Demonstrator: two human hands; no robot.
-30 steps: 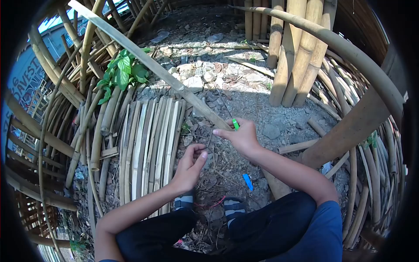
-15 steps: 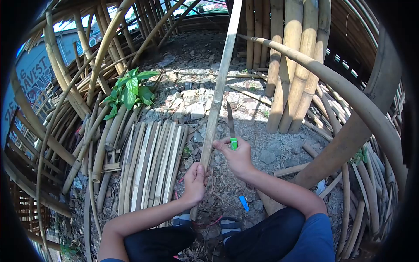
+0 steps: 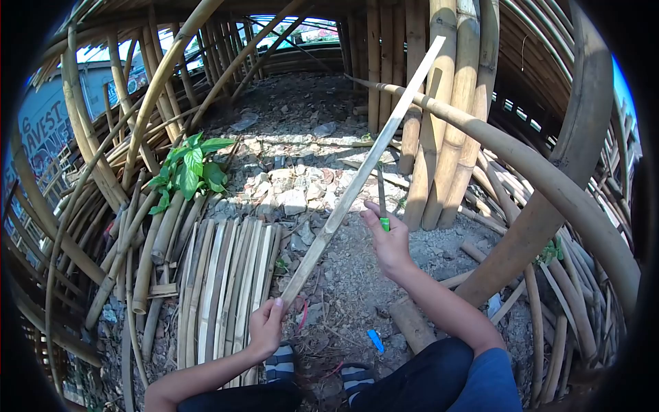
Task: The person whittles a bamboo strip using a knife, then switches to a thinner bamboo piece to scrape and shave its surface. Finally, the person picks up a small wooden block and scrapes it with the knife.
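Observation:
A long split bamboo strip (image 3: 336, 218) slants up and to the right in front of me. Near its lower end, my left hand (image 3: 265, 331) is closed around it. My right hand (image 3: 391, 244) grips a knife (image 3: 382, 196) by its green handle, with the blade pointing up. The knife is close to the right side of the strip; my right thumb is raised, apart from the strip. A row of similar bamboo strips (image 3: 223, 288) lies on the ground to the left of my left hand.
A small blue object (image 3: 375, 340) lies on the ground between my feet and a short bamboo piece (image 3: 412, 326). A thick curved bamboo pole (image 3: 508, 141) crosses at the right. Upright bamboo poles (image 3: 449, 130) stand behind it. A leafy plant (image 3: 190, 169) grows at the left.
The strip has tilted to the right, its top swinging over. My left hand has moved down and left with it. My right hand with the knife has come away from the strip, slightly right.

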